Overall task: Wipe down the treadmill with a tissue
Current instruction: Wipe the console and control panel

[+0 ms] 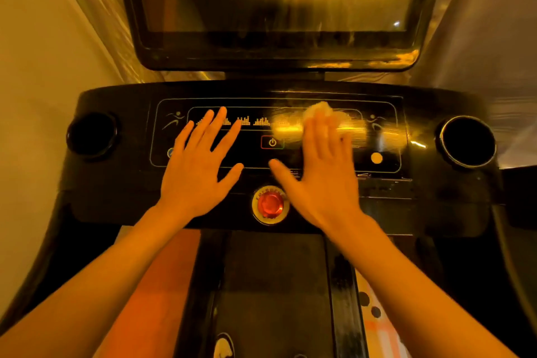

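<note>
The crumpled tissue is light, soft and tears easily, so I judge flat pressure safer than a pinch. It lies on the treadmill's control panel under my right hand, whose straight, close-set fingers press it, and it bulges past their tips. My left hand rests spread on the panel, well apart from it.

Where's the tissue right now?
In the head view, the tissue sits under the fingertips of the right hand, on the control panel, up and right of the power button.
</note>
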Tool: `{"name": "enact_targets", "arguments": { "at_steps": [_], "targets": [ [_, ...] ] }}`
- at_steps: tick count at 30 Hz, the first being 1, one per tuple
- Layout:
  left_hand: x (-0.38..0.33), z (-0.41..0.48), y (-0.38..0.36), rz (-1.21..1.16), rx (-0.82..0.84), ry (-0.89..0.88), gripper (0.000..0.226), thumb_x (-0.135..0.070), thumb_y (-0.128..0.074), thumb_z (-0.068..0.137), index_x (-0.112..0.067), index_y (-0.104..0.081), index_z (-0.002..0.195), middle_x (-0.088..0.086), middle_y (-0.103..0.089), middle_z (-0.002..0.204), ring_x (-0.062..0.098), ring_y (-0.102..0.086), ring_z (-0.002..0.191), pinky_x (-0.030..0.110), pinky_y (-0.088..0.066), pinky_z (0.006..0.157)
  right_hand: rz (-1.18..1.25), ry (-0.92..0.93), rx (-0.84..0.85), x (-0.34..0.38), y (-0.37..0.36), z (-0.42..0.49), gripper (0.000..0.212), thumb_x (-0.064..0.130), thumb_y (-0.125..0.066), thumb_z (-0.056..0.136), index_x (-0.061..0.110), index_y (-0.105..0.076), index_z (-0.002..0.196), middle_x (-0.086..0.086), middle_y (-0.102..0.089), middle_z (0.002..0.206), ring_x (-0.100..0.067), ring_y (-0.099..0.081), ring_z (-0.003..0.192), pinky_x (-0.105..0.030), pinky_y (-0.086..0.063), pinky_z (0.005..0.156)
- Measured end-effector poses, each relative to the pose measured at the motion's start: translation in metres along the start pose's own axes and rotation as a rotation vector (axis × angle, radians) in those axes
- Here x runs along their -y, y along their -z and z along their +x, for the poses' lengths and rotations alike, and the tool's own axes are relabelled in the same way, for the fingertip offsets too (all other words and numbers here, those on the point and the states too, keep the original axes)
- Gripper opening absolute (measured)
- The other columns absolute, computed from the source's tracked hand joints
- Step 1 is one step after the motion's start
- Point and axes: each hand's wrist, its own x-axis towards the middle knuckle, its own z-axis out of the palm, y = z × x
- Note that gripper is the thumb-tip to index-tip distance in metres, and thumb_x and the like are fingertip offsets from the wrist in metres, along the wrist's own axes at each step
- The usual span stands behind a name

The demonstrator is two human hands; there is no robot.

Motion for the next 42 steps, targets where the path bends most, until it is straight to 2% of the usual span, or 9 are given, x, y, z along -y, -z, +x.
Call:
{"name": "enact_targets", "arguments": {
  "at_steps": [6, 10, 13, 18, 21, 26, 29, 36, 42],
  "targets": [
    [0.002, 0.0, 0.0, 0.001, 0.001, 0.0, 0.071, -0.059, -0.03, 0.104, -0.028, -0.015, 0.166, 0.005, -0.006, 0.174, 0.024, -0.005, 0.161, 0.047, -0.007, 0.129, -0.117, 0.277, 0.105, -0.013, -0.002, -0.026, 0.088, 0.077, -0.005, 0.098, 0.023, 0.006, 0.166, 0.002, 0.016, 0.172, -0.013, 0.02, 0.157, -0.047, 0.01, 0.129],
    [0.002, 0.002, 0.0, -0.008, -0.024, 0.001, 0.071, -0.058, -0.032, 0.103, -0.027, -0.018, 0.166, 0.005, -0.008, 0.174, 0.024, -0.006, 0.16, 0.045, -0.005, 0.13, -0.086, -0.122, -0.017, -0.098, 0.032, -0.041, 0.092, 0.081, 0.002, 0.094, 0.024, 0.0, 0.166, -0.002, 0.005, 0.174, -0.016, 0.011, 0.16, -0.054, 0.002, 0.129],
    [0.0, 0.002, -0.001, -0.032, -0.024, 0.011, 0.071, -0.056, -0.034, 0.103, -0.027, -0.019, 0.166, 0.005, -0.009, 0.174, 0.023, -0.007, 0.16, 0.044, -0.005, 0.129, -0.055, -0.324, -0.05, -0.079, 0.026, -0.035, 0.104, 0.085, 0.008, 0.089, 0.016, 0.005, 0.166, -0.01, 0.009, 0.173, -0.024, 0.012, 0.16, -0.054, 0.0, 0.129],
    [0.0, -0.001, 0.002, -0.024, -0.017, 0.006, 0.071, -0.056, -0.033, 0.103, -0.027, -0.017, 0.166, 0.004, -0.007, 0.174, 0.023, -0.005, 0.161, 0.045, -0.005, 0.13, -0.014, 0.096, 0.056, 0.023, -0.015, -0.031, 0.094, 0.08, 0.001, 0.095, 0.017, 0.011, 0.165, -0.006, 0.02, 0.172, -0.021, 0.023, 0.157, -0.047, 0.013, 0.128],
    [0.0, -0.001, 0.002, -0.018, -0.02, -0.001, 0.071, -0.056, -0.032, 0.104, -0.026, -0.018, 0.166, 0.006, -0.008, 0.174, 0.024, -0.006, 0.16, 0.045, -0.005, 0.13, -0.074, 0.256, 0.086, -0.005, -0.009, -0.034, 0.086, 0.075, 0.001, 0.099, 0.022, 0.003, 0.166, 0.0, 0.011, 0.173, -0.014, 0.017, 0.158, -0.049, 0.007, 0.129],
    [-0.001, 0.0, 0.0, -0.059, -0.062, 0.015, 0.069, -0.053, -0.036, 0.103, -0.025, -0.023, 0.165, 0.005, -0.012, 0.173, 0.024, -0.01, 0.16, 0.042, -0.004, 0.13, -0.09, -0.243, -0.099, -0.12, 0.03, -0.051, 0.089, 0.077, 0.001, 0.097, 0.022, -0.001, 0.167, -0.004, 0.001, 0.174, -0.02, 0.006, 0.16, -0.057, -0.002, 0.129],
    [-0.002, 0.0, 0.0, -0.079, -0.065, 0.018, 0.069, -0.052, -0.037, 0.102, -0.026, -0.024, 0.164, 0.005, -0.014, 0.173, 0.024, -0.01, 0.16, 0.041, -0.002, 0.129, -0.009, -0.405, -0.146, -0.099, 0.026, -0.043, 0.095, 0.078, 0.003, 0.096, 0.015, -0.002, 0.166, -0.012, -0.001, 0.174, -0.027, 0.003, 0.16, -0.058, -0.005, 0.129],
    [0.0, -0.003, 0.0, -0.045, -0.042, 0.014, 0.068, -0.053, -0.034, 0.103, -0.027, -0.02, 0.165, 0.004, -0.01, 0.174, 0.023, -0.007, 0.16, 0.045, -0.006, 0.129, 0.036, 0.203, 0.037, -0.003, -0.014, -0.049, 0.079, 0.068, -0.002, 0.103, 0.021, -0.001, 0.167, 0.001, 0.009, 0.174, -0.014, 0.015, 0.159, -0.05, 0.007, 0.129],
    [0.0, -0.002, -0.002, -0.054, -0.051, 0.022, 0.068, -0.052, -0.036, 0.103, -0.026, -0.023, 0.164, 0.004, -0.011, 0.173, 0.022, -0.007, 0.16, 0.042, -0.003, 0.129, 0.028, -0.346, -0.122, -0.117, 0.023, -0.059, 0.087, 0.073, 0.012, 0.096, 0.024, -0.002, 0.166, -0.003, 0.0, 0.174, -0.019, 0.007, 0.16, -0.057, 0.004, 0.128]
  ]
}}
